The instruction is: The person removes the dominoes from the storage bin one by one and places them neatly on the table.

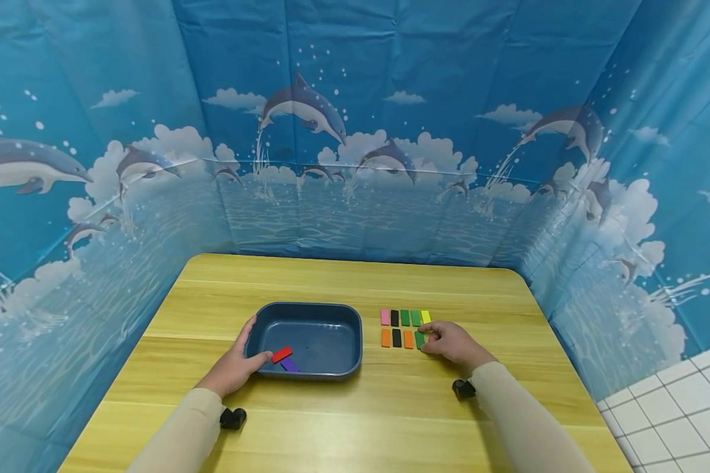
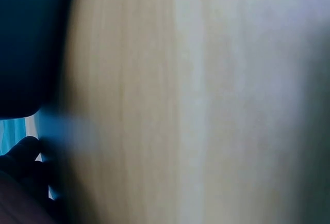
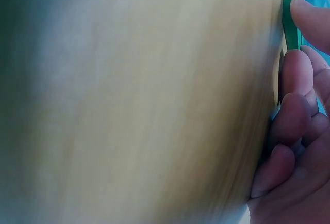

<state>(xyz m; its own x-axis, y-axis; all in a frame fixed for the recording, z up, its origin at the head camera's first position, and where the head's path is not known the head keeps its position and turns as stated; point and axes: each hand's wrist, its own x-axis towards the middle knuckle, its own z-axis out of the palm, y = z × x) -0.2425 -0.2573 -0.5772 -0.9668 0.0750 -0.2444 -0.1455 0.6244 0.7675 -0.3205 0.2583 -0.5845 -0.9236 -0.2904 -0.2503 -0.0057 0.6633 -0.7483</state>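
A dark blue plastic tub (image 1: 307, 376) stands left of the table's middle. My left hand (image 1: 233, 368) grips its left front corner, the fingers along the outer side and the thumb over the rim. Inside the tub, a red block (image 1: 282, 355) lies partly over a purple block (image 1: 290, 364), close to that thumb. Right of the tub, my right hand (image 1: 452, 343) pinches a green rectangular block (image 3: 290, 20) between thumb and fingers, at the right end of the front row. A yellow block (image 1: 425, 316) lies just behind these fingers, in the back row.
Flat blocks form two rows: a pink block (image 1: 385, 317), black block (image 1: 394, 318) and green ones behind; an orange block (image 1: 386, 338), another black block (image 1: 397, 338) and another orange block (image 1: 408, 339) in front. A dolphin-printed curtain (image 1: 355, 217) borders the wooden table (image 1: 343, 427).
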